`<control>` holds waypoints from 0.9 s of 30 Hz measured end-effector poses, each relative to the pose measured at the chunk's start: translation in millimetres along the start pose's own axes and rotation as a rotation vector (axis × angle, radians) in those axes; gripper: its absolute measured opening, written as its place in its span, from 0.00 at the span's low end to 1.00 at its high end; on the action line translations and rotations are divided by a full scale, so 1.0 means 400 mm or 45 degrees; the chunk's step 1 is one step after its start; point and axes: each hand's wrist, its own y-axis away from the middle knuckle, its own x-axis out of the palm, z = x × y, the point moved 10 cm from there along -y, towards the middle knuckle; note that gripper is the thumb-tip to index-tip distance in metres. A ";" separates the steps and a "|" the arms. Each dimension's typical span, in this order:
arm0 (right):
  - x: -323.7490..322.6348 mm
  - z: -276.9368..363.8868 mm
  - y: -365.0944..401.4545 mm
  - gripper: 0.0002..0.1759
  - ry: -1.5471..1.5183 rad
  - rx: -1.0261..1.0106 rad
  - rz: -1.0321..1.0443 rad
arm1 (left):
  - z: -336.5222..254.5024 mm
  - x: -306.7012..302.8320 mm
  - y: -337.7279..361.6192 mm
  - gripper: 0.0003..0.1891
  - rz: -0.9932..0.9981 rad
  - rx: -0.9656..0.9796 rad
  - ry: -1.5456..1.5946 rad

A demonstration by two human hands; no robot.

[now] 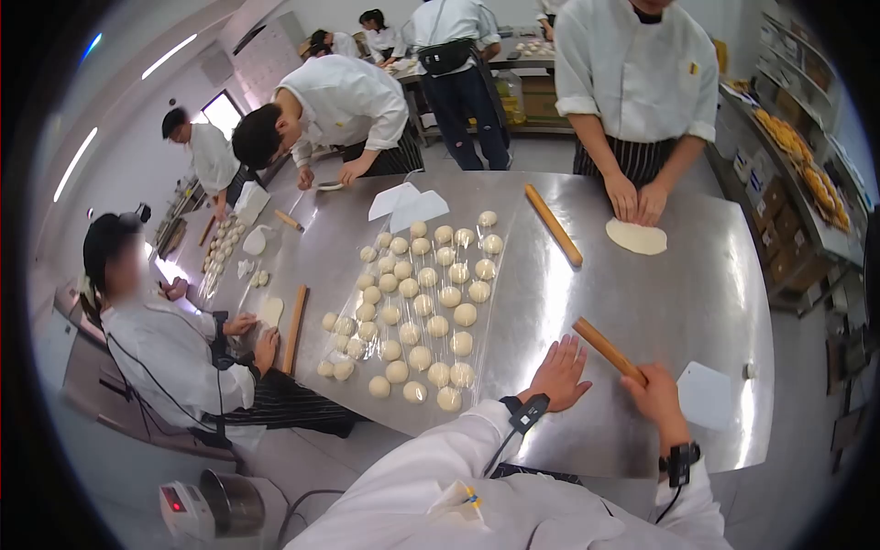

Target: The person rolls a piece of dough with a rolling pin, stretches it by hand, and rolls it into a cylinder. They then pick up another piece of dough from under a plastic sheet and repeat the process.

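Observation:
My left hand (558, 374) lies flat on the steel table, fingers stretched out, with nothing in it. In my right hand (654, 398) is one end of a wooden rolling pin (605, 348), which slants up and left, its far end beyond my left fingertips. Right of my right hand lies a white plastic scraper (704, 396). To the left of my left hand, many round dough balls (419, 303) sit in rows, at least partly under clear plastic film (486, 321).
Across the steel table (513, 275), a person's hands press a flat dough piece (636, 237); another rolling pin (554, 225) lies nearby. At left, a person handles dough (271, 313) beside a rolling pin (295, 330). White scrapers (417, 211) lie behind the balls. A mixer (225, 507) stands lower left.

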 end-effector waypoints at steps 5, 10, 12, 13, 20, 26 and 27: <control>0.037 -0.097 0.149 0.18 -0.348 0.341 0.018 | 0.036 0.009 -0.076 0.35 -0.090 -0.073 0.041; 0.037 -0.179 0.200 0.18 -0.360 0.518 -0.026 | 0.019 0.023 -0.016 0.32 -0.190 -0.029 0.077; 0.009 -0.175 0.182 0.18 -0.277 0.451 -0.143 | -0.015 -0.004 0.034 0.28 -0.324 0.068 0.027; 0.009 -0.180 0.173 0.18 -0.296 0.429 -0.139 | -0.009 0.013 0.046 0.28 -0.330 0.054 0.002; 0.064 -0.221 0.176 0.20 -0.317 0.324 0.000 | -0.073 -0.164 0.105 0.18 -0.511 0.184 0.265; 0.057 -0.214 0.162 0.20 -0.302 0.355 0.079 | -0.166 -0.034 0.133 0.35 -0.093 0.001 -0.050; 0.054 -0.206 0.157 0.21 -0.248 0.362 0.099 | -0.168 -0.002 0.126 0.38 0.064 -0.020 -0.013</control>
